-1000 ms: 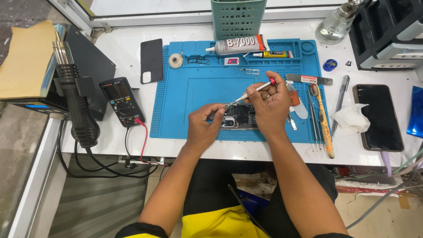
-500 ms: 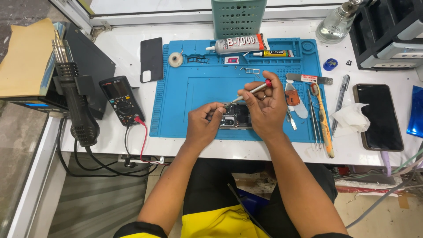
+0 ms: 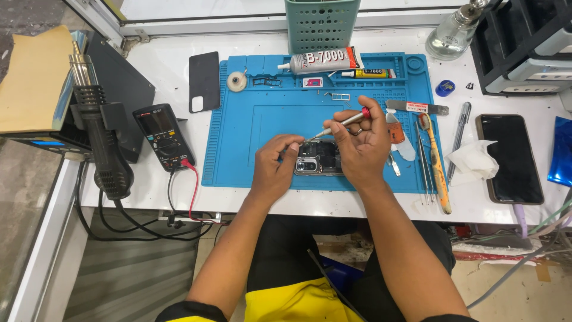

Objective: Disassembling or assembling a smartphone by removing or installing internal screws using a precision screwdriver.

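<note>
Down on the blue work mat (image 3: 262, 128), an opened phone (image 3: 319, 158) lies with its back cover off, camera end toward the person's left. Both hands work over it. The left hand (image 3: 275, 164) is curled, its fingertips pinched together at the phone's upper left corner; whether they grip some small part there is too fine to tell. The right hand (image 3: 362, 146) is closed around a slim screwdriver (image 3: 341, 124) with a red cap, held slanted so its tip comes down at the phone's top edge, just beside the left fingertips.

Along the mat's far edge lie a large glue tube (image 3: 322, 59) and a smaller yellow tube (image 3: 368, 73). A toothbrush (image 3: 435, 161) and tweezers (image 3: 422, 156) rest at the mat's right side. Off the mat, on the white counter (image 3: 173, 77), sit a multimeter (image 3: 162, 136) with red and black leads, a black hot-air gun (image 3: 101, 140), a dark phone back cover (image 3: 204, 81), a second phone (image 3: 514, 158) with a dark screen, and a crumpled tissue (image 3: 473, 162).
</note>
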